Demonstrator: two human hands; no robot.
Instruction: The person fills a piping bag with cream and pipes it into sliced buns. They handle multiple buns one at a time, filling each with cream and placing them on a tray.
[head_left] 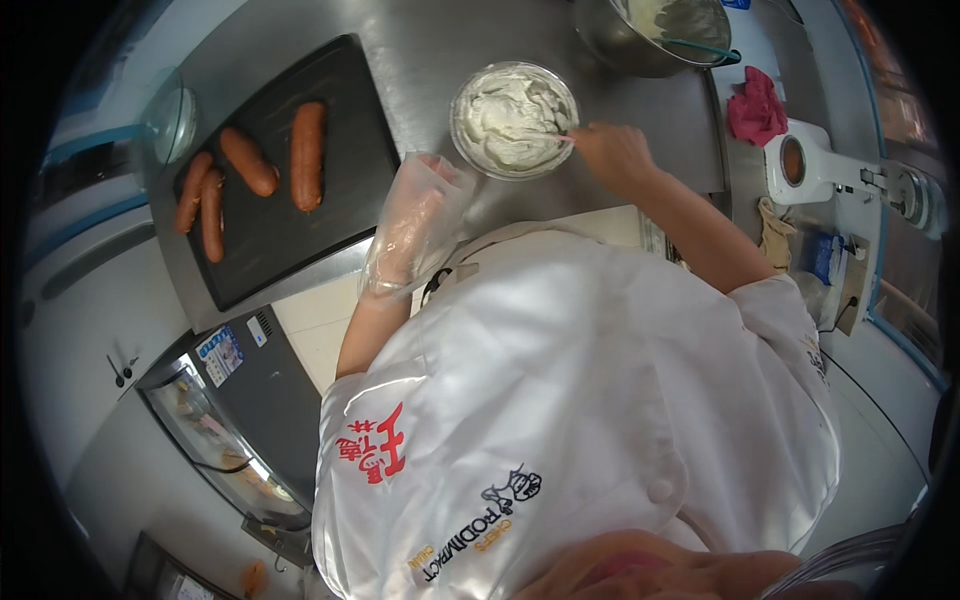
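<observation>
A round clear bowl (548,84) filled with white whipped cream (512,115) stands on the steel table in front of me. My right hand (612,155) is bare and closed on the pink handle of a spatula (560,138), whose head lies in the cream. My left hand (425,195) wears a loose clear plastic glove and hovers by the table's front edge, left of the bowl. Its fingers are bunched inside the glove, too unclear to read. Farther left, several long brown bread rolls (308,155) lie on a black baking tray (270,240).
At the back right stands a metal mixing bowl (625,55) with cream remnants and a green-handled tool. Beyond the table's right end are a crumpled red cloth (757,105) and a white stand mixer (812,165). A clear round container (180,125) sits beyond the tray.
</observation>
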